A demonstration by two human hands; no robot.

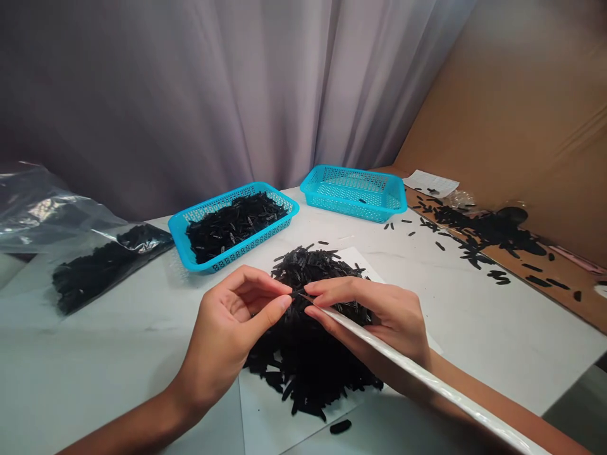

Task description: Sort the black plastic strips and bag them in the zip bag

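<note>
Above a heap of black strips [313,360] my two hands meet, fingertips nearly touching. My left hand [237,316] pinches a small dark strip [296,294] between thumb and index finger. In a pinch, my right hand [379,309] grips a long, white-handled tool [408,363] with a thin pointed tip, which lies against or close to the strip. The tool's handle runs down to the lower right, past my right forearm. Its exact kind is unclear. The heap rests on a white sheet [258,420], and one loose black piece [340,427] lies just beyond its near edge.
Behind my left hand is a blue basket [220,261] full of black strips. Another blue basket [351,206] stands farther back with few pieces inside. A clear plastic bag [114,259] holding black pieces lies left. Scattered black pieces [502,230] spread along the cardboard at right.
</note>
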